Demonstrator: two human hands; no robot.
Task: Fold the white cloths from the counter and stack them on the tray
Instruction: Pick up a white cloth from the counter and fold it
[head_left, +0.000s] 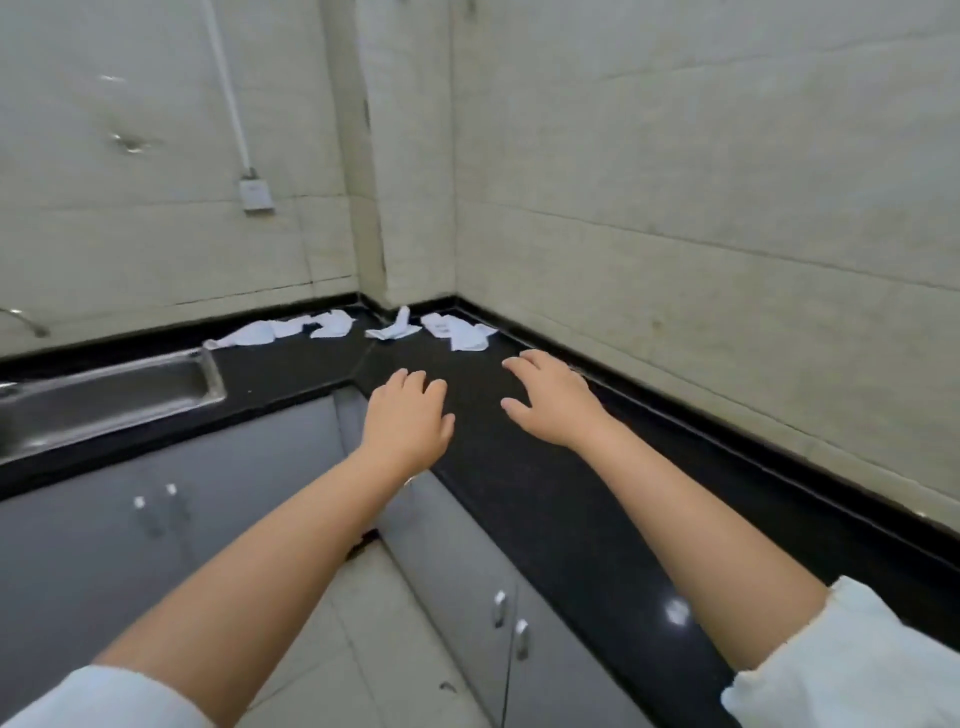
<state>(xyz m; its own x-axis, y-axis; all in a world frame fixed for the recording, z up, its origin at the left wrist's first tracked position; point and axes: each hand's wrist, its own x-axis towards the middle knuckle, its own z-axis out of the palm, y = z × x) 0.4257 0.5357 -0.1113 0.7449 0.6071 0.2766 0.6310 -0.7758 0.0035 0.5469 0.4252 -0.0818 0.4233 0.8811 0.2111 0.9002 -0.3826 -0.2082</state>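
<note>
Both our hands hold nothing: left hand and right hand reach out palm-down, fingers relaxed, above the black counter at its corner. Far ahead of us, four crumpled white cloths lie unfolded along the back wall: a long cloth at left, a second cloth, a small cloth in the corner, and a right-hand cloth. A steel sink sits at left.

Kitchen: steel sink, black counter, tiled walls, cabinets.
</note>
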